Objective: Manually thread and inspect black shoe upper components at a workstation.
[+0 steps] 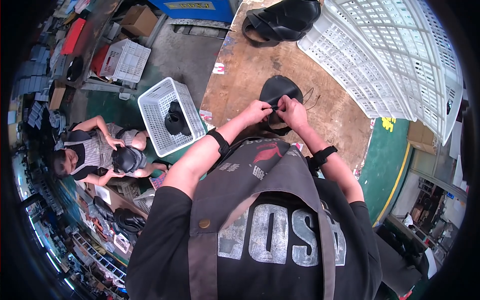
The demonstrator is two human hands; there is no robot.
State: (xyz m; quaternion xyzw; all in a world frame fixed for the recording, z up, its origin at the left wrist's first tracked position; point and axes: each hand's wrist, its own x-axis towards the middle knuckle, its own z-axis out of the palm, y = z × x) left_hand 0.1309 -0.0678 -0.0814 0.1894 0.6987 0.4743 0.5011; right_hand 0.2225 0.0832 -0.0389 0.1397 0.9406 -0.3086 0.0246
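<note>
A black curved shell-like piece (pixel 280 89) with a strap or loop at its near end lies on the wooden table, close to my body. My left hand (pixel 256 111) pinches at the near edge of this piece from the left. Right beside it, my right hand (pixel 293 113) is closed with thumb and fingers together at the same spot. A small dark part between the fingertips is too small to name. Thin black cord (pixel 313 97) curls out to the right of the piece. At the table's far end sits a nested stack of black moulded shells (pixel 287 21).
White plastic crates (pixel 350 52) stand along the table's right side. A white basket (pixel 194 131) with black parts is on the floor to the left. Farther left, a seated co-worker (pixel 100 152) holds a black shell. A blue machine (pixel 200 9) stands beyond.
</note>
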